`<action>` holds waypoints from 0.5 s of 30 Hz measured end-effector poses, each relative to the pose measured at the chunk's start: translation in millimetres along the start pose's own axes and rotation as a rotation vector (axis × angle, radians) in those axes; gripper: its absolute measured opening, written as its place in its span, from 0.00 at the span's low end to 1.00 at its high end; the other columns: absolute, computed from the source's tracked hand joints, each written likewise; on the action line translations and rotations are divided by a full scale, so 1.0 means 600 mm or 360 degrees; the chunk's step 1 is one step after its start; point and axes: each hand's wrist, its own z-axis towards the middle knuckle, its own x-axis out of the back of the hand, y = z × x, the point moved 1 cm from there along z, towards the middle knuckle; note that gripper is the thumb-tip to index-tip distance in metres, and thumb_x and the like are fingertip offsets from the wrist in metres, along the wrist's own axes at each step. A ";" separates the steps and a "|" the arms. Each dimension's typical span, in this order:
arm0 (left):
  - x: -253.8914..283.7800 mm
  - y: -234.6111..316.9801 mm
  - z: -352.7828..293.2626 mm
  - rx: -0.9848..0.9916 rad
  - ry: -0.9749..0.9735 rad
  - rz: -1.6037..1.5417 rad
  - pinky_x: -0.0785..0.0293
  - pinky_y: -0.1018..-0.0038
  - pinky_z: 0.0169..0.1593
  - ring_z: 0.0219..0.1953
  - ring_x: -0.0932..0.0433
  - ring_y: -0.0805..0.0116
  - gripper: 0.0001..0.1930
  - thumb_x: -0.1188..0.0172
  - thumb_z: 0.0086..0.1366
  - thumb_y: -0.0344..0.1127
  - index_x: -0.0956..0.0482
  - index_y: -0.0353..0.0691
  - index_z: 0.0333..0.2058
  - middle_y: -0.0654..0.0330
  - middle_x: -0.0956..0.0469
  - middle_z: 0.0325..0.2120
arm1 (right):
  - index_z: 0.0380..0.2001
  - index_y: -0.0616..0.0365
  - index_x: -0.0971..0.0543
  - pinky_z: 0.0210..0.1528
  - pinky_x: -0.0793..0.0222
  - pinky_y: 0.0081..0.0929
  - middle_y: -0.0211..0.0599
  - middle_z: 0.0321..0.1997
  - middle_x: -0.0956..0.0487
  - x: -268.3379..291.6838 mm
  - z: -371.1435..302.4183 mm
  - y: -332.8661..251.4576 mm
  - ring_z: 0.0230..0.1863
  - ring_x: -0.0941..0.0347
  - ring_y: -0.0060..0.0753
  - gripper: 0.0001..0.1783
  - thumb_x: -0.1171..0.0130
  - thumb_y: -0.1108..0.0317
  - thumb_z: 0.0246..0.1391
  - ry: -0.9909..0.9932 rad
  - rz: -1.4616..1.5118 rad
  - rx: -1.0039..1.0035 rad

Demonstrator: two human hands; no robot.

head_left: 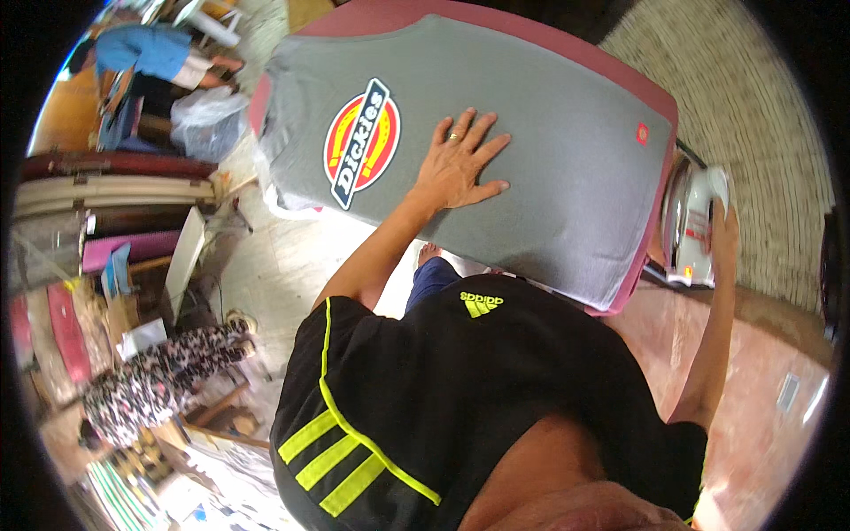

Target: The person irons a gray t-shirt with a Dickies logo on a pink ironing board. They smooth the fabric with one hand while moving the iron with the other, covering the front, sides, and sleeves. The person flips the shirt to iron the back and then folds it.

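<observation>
Pressing grey shirt [549, 168], iron [695, 221] beside

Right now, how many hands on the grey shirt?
1: the left hand lies flat on the grey shirt. The right hand is off it, on the iron.

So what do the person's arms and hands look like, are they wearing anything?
Both forearms are bare, with no gloves and no watch in view. The left hand wears a gold-coloured ring on one finger. The right hand shows no ring that I can make out. Higher up comes a black short-sleeved shirt with neon yellow stripes and piping.
</observation>
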 end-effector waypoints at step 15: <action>0.013 0.006 0.009 0.0028 -0.0090 0.0012 0.54 0.41 0.69 0.72 0.50 0.46 0.38 0.52 0.62 0.71 0.35 0.58 0.65 0.54 0.45 0.70 | 0.47 0.60 0.26 0.13 0.45 0.24 0.29 0.18 0.33 -0.019 0.014 0.034 0.12 0.39 0.19 0.28 0.58 0.44 0.69 0.0212 0.0154 0.0023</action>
